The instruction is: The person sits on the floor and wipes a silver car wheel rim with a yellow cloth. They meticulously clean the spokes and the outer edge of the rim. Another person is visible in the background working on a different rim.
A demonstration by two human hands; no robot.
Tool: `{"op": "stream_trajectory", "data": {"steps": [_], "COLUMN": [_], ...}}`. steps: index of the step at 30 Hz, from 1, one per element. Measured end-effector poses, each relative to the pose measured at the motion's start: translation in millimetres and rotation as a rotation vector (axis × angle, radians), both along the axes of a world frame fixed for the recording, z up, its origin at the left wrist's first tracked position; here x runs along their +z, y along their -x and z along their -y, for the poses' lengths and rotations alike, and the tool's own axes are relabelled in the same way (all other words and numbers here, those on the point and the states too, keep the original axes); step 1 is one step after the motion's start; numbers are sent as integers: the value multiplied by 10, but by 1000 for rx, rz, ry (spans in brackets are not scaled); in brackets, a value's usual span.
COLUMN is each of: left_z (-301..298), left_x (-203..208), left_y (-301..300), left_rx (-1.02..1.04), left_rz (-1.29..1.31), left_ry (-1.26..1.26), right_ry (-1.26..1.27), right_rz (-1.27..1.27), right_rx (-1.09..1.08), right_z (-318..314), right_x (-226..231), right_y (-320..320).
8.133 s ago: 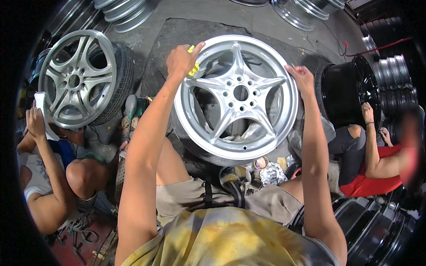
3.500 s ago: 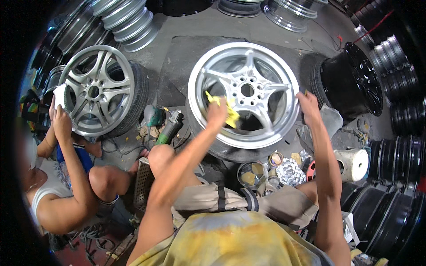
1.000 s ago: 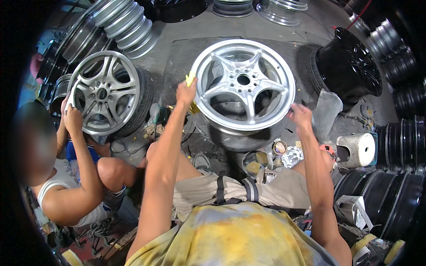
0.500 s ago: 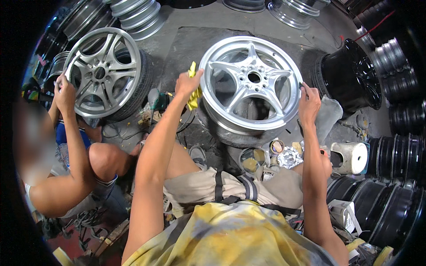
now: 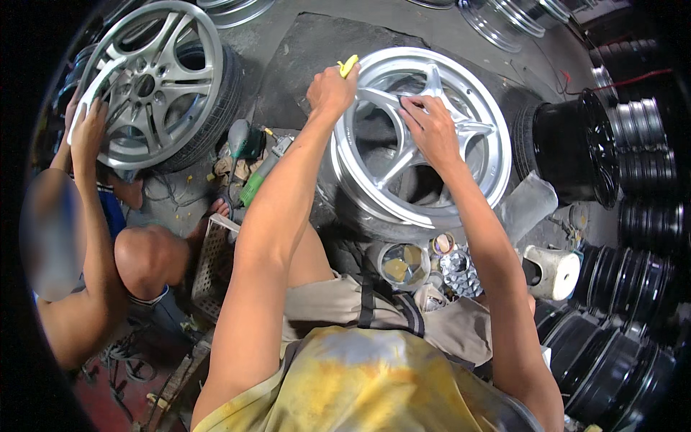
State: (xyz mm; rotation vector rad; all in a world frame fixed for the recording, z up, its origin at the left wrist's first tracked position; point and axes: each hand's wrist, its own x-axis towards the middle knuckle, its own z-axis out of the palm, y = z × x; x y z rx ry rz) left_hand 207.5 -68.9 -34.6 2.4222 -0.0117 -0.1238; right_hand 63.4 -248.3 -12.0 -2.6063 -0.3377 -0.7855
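Observation:
A silver five-spoke wheel rim (image 5: 479, 171) lies face up before me, propped on a dark tire-like support. My left hand (image 5: 332, 91) is at its upper left edge, closed round a yellow cloth (image 5: 349, 66) whose end sticks out past the fingers. Over the middle of the rim, my right hand (image 5: 434, 132) has its fingertips pinched against a spoke, hiding the hub. Something small and dark seems to show at those fingertips, too small to name.
At left a co-worker's hand (image 5: 89, 124) holds a white strip against a grey wheel with a tire (image 5: 229, 90). Near my left forearm lie a green power tool (image 5: 259, 180) and a plastic crate (image 5: 210, 268). A round container (image 5: 404, 265), a white stool (image 5: 558, 272) and black rims (image 5: 576, 151) stand closer to my right.
My right hand has moved from the rim's right edge inward onto a spoke. My left hand has shifted up and right along the edge with the yellow cloth. The head view has shifted.

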Motion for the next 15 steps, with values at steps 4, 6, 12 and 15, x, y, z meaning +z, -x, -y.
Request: {"op": "stream_trajectory", "data": {"steps": [4,6,12,15], "left_z": [7,-36,-36,-24], "left_x": [111,126,85,55], "left_y": [57,57,60,48], "left_rx": [-21,-46,-39,-35], "left_rz": [12,-2,56,72], "left_ry": [16,39,102,118], "right_ry": [120,202,208,276], "right_rz": [-11,-46,-65,-67], "right_rx": [106,156,239,288], "right_z": [-28,-69,121,-54], "right_x": [80,101,131,124], "right_y": [-146,-323,-217,-461]}}
